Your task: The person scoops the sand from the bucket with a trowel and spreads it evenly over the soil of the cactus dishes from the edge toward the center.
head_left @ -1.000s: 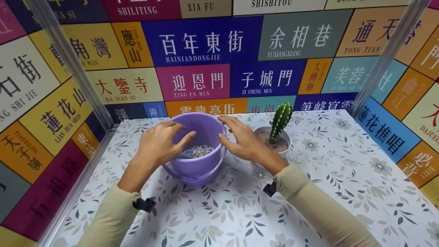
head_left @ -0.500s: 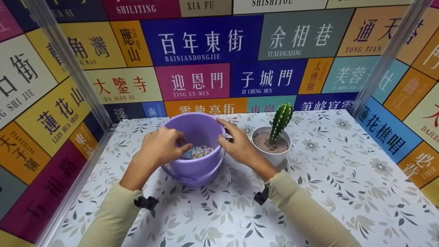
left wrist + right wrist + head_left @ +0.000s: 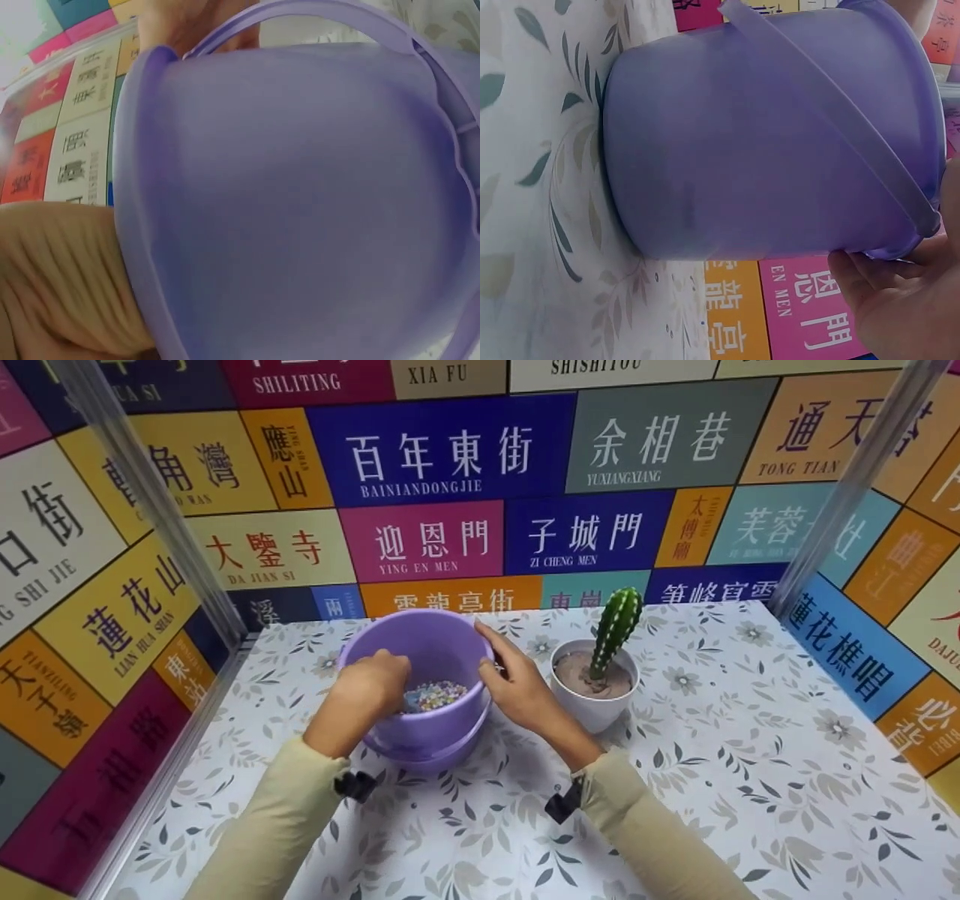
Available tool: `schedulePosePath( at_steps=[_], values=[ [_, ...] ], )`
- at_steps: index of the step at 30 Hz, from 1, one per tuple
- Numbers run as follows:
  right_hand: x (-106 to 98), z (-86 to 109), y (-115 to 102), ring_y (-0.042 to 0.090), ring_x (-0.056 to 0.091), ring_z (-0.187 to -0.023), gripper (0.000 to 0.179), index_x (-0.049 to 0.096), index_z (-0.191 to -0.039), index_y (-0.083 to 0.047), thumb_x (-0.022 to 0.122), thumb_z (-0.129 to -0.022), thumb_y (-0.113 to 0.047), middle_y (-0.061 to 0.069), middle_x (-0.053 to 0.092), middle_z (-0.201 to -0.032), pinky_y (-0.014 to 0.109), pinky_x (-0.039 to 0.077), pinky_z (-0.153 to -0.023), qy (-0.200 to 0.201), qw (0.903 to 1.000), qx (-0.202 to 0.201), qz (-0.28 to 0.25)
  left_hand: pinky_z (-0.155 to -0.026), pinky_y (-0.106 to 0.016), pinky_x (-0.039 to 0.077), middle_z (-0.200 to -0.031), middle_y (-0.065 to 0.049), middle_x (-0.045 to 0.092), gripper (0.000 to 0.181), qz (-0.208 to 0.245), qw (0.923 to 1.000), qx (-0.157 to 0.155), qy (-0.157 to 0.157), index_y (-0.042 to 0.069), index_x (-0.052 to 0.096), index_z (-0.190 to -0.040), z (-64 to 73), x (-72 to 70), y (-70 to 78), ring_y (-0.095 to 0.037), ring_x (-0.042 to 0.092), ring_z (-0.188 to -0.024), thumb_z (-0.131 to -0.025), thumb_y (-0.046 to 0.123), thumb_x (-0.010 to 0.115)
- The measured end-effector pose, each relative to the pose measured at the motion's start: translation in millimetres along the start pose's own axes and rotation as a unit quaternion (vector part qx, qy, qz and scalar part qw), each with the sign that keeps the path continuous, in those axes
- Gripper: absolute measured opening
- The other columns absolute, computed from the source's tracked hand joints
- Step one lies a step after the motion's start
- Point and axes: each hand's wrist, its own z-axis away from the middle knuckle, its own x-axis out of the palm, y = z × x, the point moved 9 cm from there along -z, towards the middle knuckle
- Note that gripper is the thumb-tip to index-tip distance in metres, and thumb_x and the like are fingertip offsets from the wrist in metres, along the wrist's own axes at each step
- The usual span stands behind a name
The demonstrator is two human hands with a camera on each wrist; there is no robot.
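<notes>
My right hand [image 3: 517, 686] grips the bucket [image 3: 439, 729]; my left hand [image 3: 367, 694] reaches inside, fingers hidden, so I cannot tell their hold.

You face walls [image 3: 105, 810] of coloured, lettered panels [image 3: 442, 450]; posts [image 3: 846, 495] rise at the far corners of your leaf-printed surface [image 3: 787, 780].

Soft light, faint shadows, duller wrist views
</notes>
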Motion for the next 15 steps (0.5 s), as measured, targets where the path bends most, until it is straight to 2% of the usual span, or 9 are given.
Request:
schedulePosePath(
  at_steps=[3,7,11,15],
  values=[
    [1.4,1.2,-0.7,0.031,0.054,-0.15,0.058,0.038,-0.168,-0.009,0.048,-0.11,-0.011,0.016,0.04,-0.174,0.046,0.048,-0.12,0.001,1.0,0.001,-0.008,-0.093,-0.054,0.061,-0.117,-0.023,0.074,0.026,-0.031,0.999,-0.003,0.031,0.001,0.075,-0.115,1.4,-3.5,4.5,-0.041,0.074,-0.105,-0.09,-0.004,0.07],
    [2.2,2.5,-0.5,0.033,0.059,-0.141,0.059,0.038,-0.168,-0.011,0.048,-0.11,-0.013,0.016,0.042,-0.172,0.045,0.052,-0.115,0.002,0.9999,0.006,-0.01,-0.107,-0.055,0.052,-0.125,-0.019,0.075,0.033,-0.084,0.9934,-0.032,0.071,0.005,0.078,-0.123,2.4,-8.3,5.6,-0.043,0.07,-0.117,-0.094,-0.003,0.067],
    [1.6,3.3,0.2,0.034,0.061,-0.132,0.059,0.038,-0.168,-0.013,0.048,-0.11,-0.014,0.015,0.043,-0.172,0.044,0.052,-0.109,0.002,0.9999,0.009,-0.011,-0.114,-0.054,0.045,-0.134,-0.017,0.073,0.035,-0.116,0.9894,-0.058,0.066,0.005,0.075,-0.132,-1.2,-7.5,3.5,-0.042,0.064,-0.126,-0.101,0.001,0.059],
    [0.7,3.7,1.0,0.035,0.06,-0.133,0.059,0.038,-0.168,-0.012,0.048,-0.11,-0.014,0.015,0.042,-0.172,0.044,0.051,-0.11,0.003,0.9998,0.01,-0.015,-0.112,-0.055,0.045,-0.133,-0.018,0.074,0.034,-0.118,0.9899,-0.046,0.063,0.004,0.076,-0.129,-6.2,-7.5,0.9,-0.042,0.066,-0.124,-0.1,0.0,0.06]
  ],
)
